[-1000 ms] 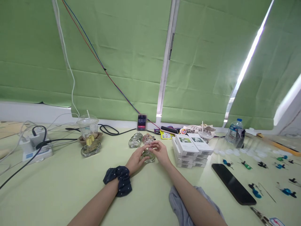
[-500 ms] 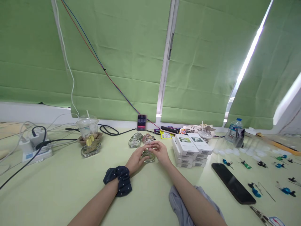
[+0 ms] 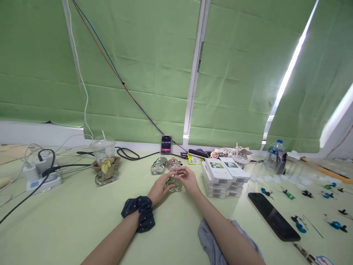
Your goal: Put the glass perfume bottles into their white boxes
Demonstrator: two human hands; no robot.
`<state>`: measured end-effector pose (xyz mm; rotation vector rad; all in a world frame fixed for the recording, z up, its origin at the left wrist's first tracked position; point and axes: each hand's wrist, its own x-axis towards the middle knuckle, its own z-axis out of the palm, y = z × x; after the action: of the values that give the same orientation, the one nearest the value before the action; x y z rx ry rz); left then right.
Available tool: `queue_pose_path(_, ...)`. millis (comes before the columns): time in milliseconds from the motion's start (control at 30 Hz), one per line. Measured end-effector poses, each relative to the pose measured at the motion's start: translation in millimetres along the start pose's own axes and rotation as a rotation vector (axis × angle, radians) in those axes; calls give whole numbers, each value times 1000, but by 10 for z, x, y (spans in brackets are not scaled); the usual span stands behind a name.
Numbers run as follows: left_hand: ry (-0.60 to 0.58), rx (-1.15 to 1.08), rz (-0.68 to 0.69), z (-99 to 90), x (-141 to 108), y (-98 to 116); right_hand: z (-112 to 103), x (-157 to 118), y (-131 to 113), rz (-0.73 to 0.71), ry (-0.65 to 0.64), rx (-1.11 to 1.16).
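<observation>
A small clear glass bottle (image 3: 175, 186) stands on the table between my hands. My left hand (image 3: 161, 188), a dark dotted scrunchie (image 3: 143, 213) round its wrist, is curled against the bottle's left side and holds it. From the right, my right hand (image 3: 189, 181) closes its fingertips around the bottle's top, which they hide. Just behind stand more glass bottles, a greenish one (image 3: 158, 167) and a pinkish one (image 3: 173, 163). To the right of my right hand are stacked white boxes (image 3: 220, 173) with green pictures on top.
Gold-capped bottles (image 3: 106, 175) and a plastic cup (image 3: 103, 147) stand at left, near a power strip (image 3: 45, 180) with cables. A black phone (image 3: 273, 215), scissors (image 3: 305, 254) and small blue parts (image 3: 299, 224) lie at right. Behind them is a water bottle (image 3: 274, 152).
Both hands stay at the same glass bottle, with hardly any finger movement. The whole view has shifted very slightly.
</observation>
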<state>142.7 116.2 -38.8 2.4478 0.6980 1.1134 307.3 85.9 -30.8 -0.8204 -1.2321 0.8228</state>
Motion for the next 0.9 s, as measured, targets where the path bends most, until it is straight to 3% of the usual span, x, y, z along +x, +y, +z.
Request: queue_pose_path(900, -8, -32, -31, 2, -9, -30, -17, 4, 20, -25, -35, -34)
